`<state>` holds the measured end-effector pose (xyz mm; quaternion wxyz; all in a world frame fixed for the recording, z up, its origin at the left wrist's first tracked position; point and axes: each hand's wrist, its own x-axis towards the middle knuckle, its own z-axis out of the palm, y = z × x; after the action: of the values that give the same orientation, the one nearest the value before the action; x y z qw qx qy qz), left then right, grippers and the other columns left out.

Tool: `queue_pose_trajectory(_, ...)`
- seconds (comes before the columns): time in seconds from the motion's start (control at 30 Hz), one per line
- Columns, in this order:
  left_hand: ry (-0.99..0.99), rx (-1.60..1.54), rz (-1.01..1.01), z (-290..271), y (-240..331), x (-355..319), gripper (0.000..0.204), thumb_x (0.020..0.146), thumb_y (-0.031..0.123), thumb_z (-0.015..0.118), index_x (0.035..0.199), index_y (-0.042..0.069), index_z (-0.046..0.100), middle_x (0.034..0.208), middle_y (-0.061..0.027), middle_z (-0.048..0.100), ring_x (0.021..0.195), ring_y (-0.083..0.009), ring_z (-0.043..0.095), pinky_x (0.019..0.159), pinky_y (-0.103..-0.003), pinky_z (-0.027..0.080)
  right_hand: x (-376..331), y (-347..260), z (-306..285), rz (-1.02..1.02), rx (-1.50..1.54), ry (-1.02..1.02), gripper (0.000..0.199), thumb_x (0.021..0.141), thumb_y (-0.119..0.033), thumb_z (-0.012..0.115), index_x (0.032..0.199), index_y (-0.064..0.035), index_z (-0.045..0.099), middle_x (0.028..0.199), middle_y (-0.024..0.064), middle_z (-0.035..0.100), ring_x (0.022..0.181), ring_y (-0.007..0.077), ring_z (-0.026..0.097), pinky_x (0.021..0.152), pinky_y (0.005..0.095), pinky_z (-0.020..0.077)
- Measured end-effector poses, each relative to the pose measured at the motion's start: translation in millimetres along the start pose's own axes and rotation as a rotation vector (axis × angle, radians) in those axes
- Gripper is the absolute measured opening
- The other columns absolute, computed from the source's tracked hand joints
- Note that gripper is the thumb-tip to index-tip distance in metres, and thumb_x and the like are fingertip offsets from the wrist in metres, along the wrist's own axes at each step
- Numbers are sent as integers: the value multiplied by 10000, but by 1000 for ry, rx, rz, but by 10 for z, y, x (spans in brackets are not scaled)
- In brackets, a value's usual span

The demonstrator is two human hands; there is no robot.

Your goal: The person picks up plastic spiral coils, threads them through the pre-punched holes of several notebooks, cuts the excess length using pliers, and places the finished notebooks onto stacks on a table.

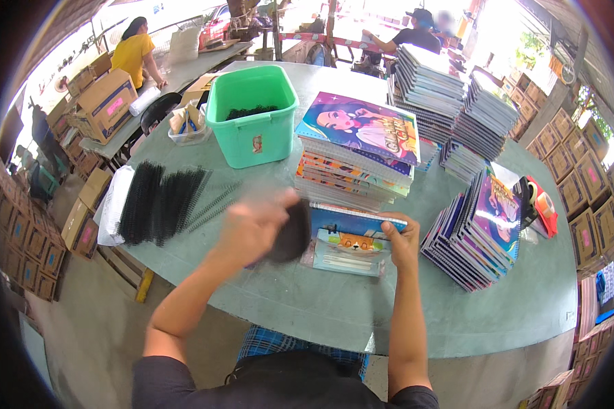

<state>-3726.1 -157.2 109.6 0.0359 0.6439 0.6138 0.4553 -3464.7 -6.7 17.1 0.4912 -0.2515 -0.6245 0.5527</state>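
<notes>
A notebook (351, 247) with a blue cartoon cover lies on the grey-green table (334, 313) right in front of me. My right hand (401, 238) grips its right edge. My left hand (252, 228) is at the notebook's left edge, blurred with motion, closed around a dark object (292, 235) that looks like a black spiral binding coil. Just behind the notebook stands a tall stack of unbound notebooks (355, 160) with a purple cartoon cover on top.
Rows of black spiral coils (160, 201) lie to the left. A green plastic tub (252, 116) holds more coils. Slanted piles of bound notebooks (477, 228) sit to the right, higher stacks (443, 95) behind. Cardboard boxes line both sides. Other people work at far tables.
</notes>
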Motion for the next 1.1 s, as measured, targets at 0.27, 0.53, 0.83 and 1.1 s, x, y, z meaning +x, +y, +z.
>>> queue_pose_trajectory(0.27, 142, 9, 107, 90, 26, -26, 321, 829, 48, 585, 1147, 89, 610, 836, -115, 603, 741, -233, 602, 700, -311, 483, -36, -4, 26, 29, 1, -21, 244, 790, -149, 700, 950, 32, 662, 934, 120, 671, 848, 159, 615, 781, 281, 487)
queue_pose_trajectory(0.53, 193, 59, 97, 114, 163, 60, 368, 822, 6, 584, 1183, 78, 593, 818, -112, 608, 698, -199, 585, 673, -298, 470, -5, -21, 20, 16, 37, -19, 214, 791, -131, 692, 940, 20, 662, 922, 101, 672, 834, 141, 610, 784, 276, 489)
queue_pose_trajectory(0.83, 175, 121, 202, 238, 274, 90, 464, 807, -27, 567, 1253, 97, 542, 981, -142, 587, 729, -257, 548, 707, -327, 462, -59, -127, 91, 33, 38, 13, 251, 789, -159, 709, 960, 18, 662, 926, 102, 675, 832, 133, 609, 767, 264, 483)
queue_pose_trajectory(1.1, 116, 231, 217, 182, 304, 67, 517, 780, -22, 582, 1264, 157, 542, 833, -93, 519, 699, -230, 549, 648, -342, 474, -50, -287, 149, 64, -123, 68, 228, 787, -178, 718, 905, 15, 684, 887, 96, 676, 799, 123, 598, 722, 252, 475)
